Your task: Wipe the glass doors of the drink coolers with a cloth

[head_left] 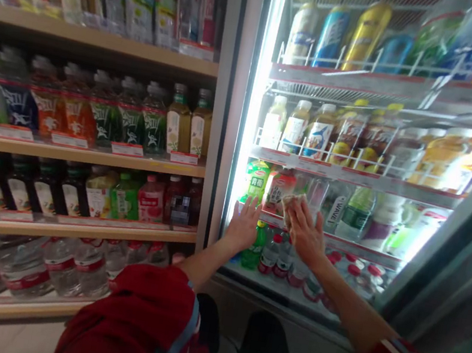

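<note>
My right hand presses a crumpled pale cloth flat against what looks like the clear glass front of a lit drinks fridge. To its left, my left hand lies with fingers stretched upward near the fridge's left edge, holding nothing. Behind the hands, a green-labelled bottle and a red-labelled bottle stand on a fridge shelf. Below them are a green bottle and several red-capped water bottles, partly hidden by my hands and forearms.
Wooden shelves full of bottled drinks stand on the left, beside the fridge's frame. Upper fridge shelves hold cans and juice bottles behind white wire rails. A dark slanted frame bounds the right side. My knees are close below.
</note>
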`<act>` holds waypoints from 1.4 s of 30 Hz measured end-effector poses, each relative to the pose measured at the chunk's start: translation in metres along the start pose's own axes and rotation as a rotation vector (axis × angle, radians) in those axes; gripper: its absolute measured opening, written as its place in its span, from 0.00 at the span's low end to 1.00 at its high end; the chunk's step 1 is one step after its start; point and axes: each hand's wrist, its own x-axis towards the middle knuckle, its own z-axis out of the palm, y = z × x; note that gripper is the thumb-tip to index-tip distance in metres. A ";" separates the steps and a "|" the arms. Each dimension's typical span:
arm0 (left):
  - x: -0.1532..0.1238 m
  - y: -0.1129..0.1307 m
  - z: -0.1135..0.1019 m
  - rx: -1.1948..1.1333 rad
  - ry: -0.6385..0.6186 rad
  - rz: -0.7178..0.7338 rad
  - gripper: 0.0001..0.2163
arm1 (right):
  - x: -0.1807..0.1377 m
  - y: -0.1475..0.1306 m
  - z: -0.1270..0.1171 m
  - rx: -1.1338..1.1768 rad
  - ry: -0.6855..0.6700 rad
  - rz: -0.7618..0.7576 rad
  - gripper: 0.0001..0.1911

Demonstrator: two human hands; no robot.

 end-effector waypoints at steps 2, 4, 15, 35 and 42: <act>0.001 0.002 -0.002 0.005 -0.004 0.005 0.29 | -0.005 -0.001 0.000 0.013 -0.024 -0.027 0.30; 0.002 0.005 -0.003 0.010 0.001 0.012 0.29 | -0.002 0.001 -0.001 0.012 -0.008 0.008 0.30; 0.015 0.027 0.003 0.021 0.098 0.135 0.28 | -0.012 0.009 -0.001 -0.068 0.000 0.072 0.26; 0.057 0.075 -0.003 -0.395 0.418 0.347 0.35 | -0.014 0.084 -0.043 0.065 -0.002 0.646 0.28; 0.095 0.132 -0.007 -0.800 0.219 0.076 0.30 | 0.005 0.084 -0.039 0.184 0.315 0.821 0.23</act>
